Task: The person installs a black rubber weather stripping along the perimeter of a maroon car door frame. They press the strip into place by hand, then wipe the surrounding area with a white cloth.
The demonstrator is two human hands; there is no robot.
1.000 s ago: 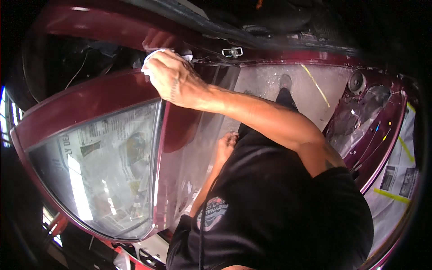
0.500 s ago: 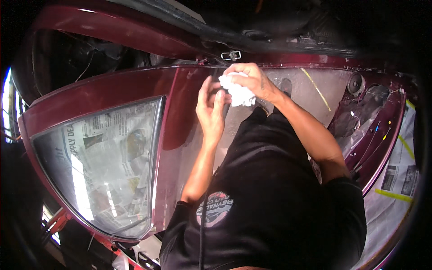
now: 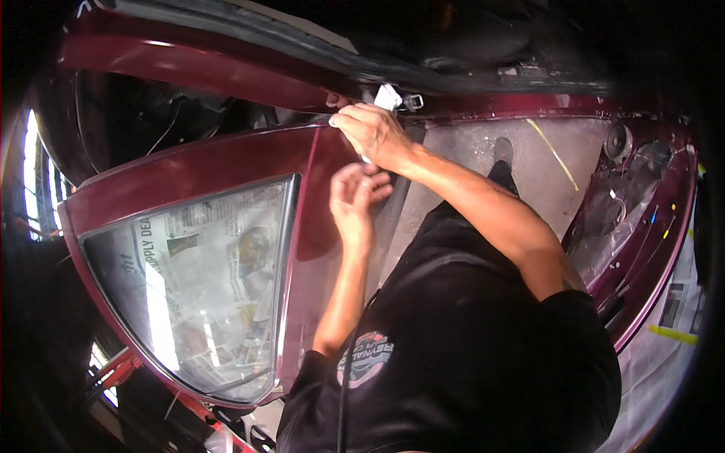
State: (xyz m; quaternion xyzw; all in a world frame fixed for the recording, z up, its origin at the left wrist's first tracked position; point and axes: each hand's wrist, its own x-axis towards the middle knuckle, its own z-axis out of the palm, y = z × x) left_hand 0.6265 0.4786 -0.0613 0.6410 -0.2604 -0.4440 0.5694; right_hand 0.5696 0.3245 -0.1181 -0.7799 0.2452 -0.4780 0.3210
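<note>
My right hand (image 3: 377, 137) is closed round a crumpled white cloth (image 3: 387, 97), part of which sticks out past the knuckles. It is at the edge of the maroon car body, just left of a metal door striker (image 3: 413, 102). How far the fingertips touch the painted edge is hidden. Close below, my left hand (image 3: 355, 192) is held up over the maroon quarter panel (image 3: 321, 226), its fingers apart and slightly blurred, with nothing seen in them.
To the left is a side window (image 3: 192, 279) with newspaper behind its glass. An opened maroon door (image 3: 642, 257) stands at the right, showing a round speaker (image 3: 618, 141), plastic film and loose wires. Concrete floor (image 3: 453, 151) with a yellow strip (image 3: 555, 155) lies between.
My right hand has moved left and up with the cloth, from in front of me to the car body's edge. The left hand has dropped lower, and the whole view has shifted slightly.
</note>
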